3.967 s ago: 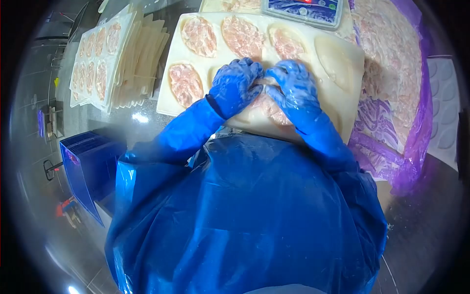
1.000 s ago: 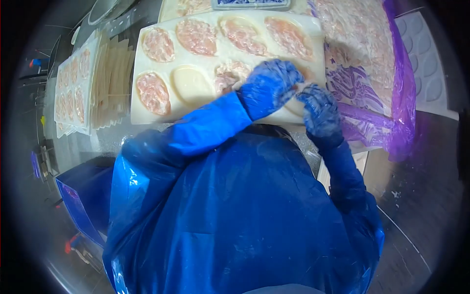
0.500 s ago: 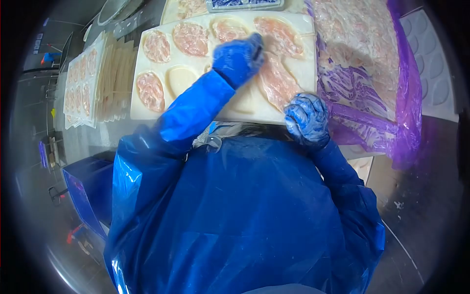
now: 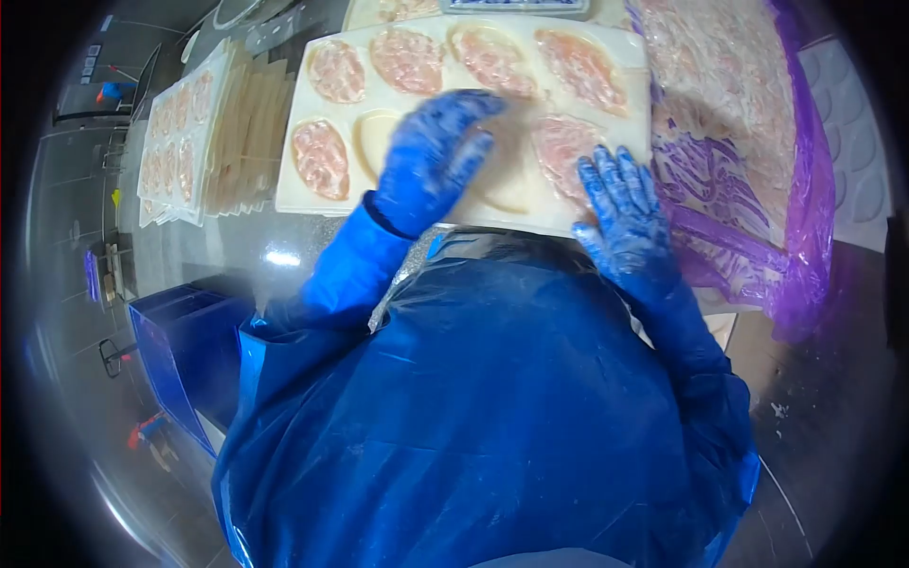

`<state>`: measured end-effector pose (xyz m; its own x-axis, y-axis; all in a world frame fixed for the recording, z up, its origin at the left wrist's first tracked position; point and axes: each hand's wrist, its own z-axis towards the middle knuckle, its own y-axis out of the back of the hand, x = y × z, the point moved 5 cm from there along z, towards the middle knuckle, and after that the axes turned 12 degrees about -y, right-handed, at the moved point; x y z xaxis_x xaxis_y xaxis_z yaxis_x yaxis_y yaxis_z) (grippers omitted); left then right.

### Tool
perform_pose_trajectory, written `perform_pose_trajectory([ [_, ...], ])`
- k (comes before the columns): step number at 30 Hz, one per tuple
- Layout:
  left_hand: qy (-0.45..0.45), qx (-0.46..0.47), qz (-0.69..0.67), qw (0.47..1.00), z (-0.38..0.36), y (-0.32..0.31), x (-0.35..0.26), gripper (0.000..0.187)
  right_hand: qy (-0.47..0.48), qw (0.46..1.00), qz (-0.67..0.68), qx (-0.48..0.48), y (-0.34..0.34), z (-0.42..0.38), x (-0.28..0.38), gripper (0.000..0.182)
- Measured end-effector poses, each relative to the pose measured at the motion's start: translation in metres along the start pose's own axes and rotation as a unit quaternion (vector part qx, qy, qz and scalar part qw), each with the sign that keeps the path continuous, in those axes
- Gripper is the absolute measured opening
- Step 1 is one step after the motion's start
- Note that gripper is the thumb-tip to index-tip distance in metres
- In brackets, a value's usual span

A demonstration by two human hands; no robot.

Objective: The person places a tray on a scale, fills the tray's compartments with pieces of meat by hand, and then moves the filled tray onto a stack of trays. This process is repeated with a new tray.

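Note:
A white tray (image 4: 294,185) with oval hollows lies before me, with pale pink raw meat pieces in most hollows. My right hand (image 4: 627,213), in a wet blue glove, has its fingers spread flat at the lower right hollow. Its fingertips touch the edge of a meat piece (image 4: 563,151) there and hide part of it. Over the lower middle of the tray is my left hand (image 4: 437,151), also blue-gloved, thumb apart from its fingers and nothing visible in it. It partly covers a bare hollow (image 4: 377,140).
Right of the tray, a heap of raw meat (image 4: 720,66) lies on purple plastic film (image 4: 805,256). A stack of filled trays (image 4: 194,142) stands at left, above a blue bin (image 4: 180,350). Behind the tray is a blue-and-white container (image 4: 516,6).
The meat strip stretched between my hands now lies in the lower right hollow. My left hand has moved back toward me and opened; my right hand has unfolded from a fist.

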<state>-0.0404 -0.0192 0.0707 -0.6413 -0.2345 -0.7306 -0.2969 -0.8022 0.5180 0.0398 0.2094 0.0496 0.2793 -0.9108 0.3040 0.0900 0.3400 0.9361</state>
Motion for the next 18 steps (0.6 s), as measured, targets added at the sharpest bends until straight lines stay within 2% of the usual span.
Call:
perform_pose_trajectory([
  [1,-0.064,0.006,0.215,0.974,-0.004,0.02,-0.004,0.024,0.0,1.0,0.016,-0.003,0.004,0.003,-0.001,0.057],
  [2,-0.061,0.003,0.217,0.974,-0.011,0.023,0.0,0.024,0.0,1.0,0.03,-0.005,0.005,0.006,0.001,0.055],
  [3,0.007,0.024,0.212,0.977,-0.023,0.02,0.013,0.025,0.012,0.989,0.123,-0.076,0.001,0.014,0.003,0.051],
  [4,0.074,0.044,0.205,0.975,-0.036,0.016,0.025,0.027,0.015,0.99,0.123,-0.072,-0.003,0.03,0.015,0.051],
  [5,0.021,0.023,0.212,0.977,-0.037,0.012,0.026,0.027,0.002,0.98,0.193,-0.049,-0.008,0.049,0.033,0.046],
  [6,0.021,0.023,0.21,0.977,-0.04,0.012,0.033,0.027,-0.013,0.965,0.26,-0.027,-0.015,0.067,0.049,0.042],
  [8,-0.025,0.004,0.164,0.986,-0.041,0.014,0.039,0.028,0.02,0.984,0.179,-0.009,-0.047,0.089,0.076,0.033],
  [10,-0.014,0.027,0.141,0.99,-0.046,0.024,0.044,0.029,0.045,0.985,0.165,-0.005,-0.055,0.098,0.08,0.03],
  [11,0.036,0.011,0.0,0.999,-0.052,0.026,0.051,0.029,0.032,0.957,0.287,0.02,-0.056,0.098,0.072,0.03],
  [12,0.085,-0.007,-0.142,0.986,-0.057,0.026,0.056,0.028,0.016,0.914,0.403,0.046,-0.06,0.098,0.066,0.03],
  [13,0.121,0.019,-0.182,0.976,-0.053,0.029,0.051,0.031,-0.032,0.816,0.573,0.071,-0.066,0.093,0.063,0.027],
  [14,0.121,0.015,-0.185,0.975,-0.044,0.033,0.04,0.031,-0.032,0.818,0.57,0.075,-0.059,0.092,0.065,0.027],
  [15,0.181,0.011,-0.247,0.952,-0.035,0.033,0.033,0.033,-0.064,0.809,0.58,0.073,-0.048,0.092,0.062,0.024],
  [17,0.238,-0.056,-0.33,0.912,-0.019,0.038,0.013,0.039,-0.094,0.785,0.605,0.094,-0.03,0.101,0.057,0.02],
  [18,0.238,-0.056,-0.332,0.911,-0.018,0.037,0.016,0.039,-0.096,0.786,0.603,0.094,-0.02,0.105,0.058,0.02],
])
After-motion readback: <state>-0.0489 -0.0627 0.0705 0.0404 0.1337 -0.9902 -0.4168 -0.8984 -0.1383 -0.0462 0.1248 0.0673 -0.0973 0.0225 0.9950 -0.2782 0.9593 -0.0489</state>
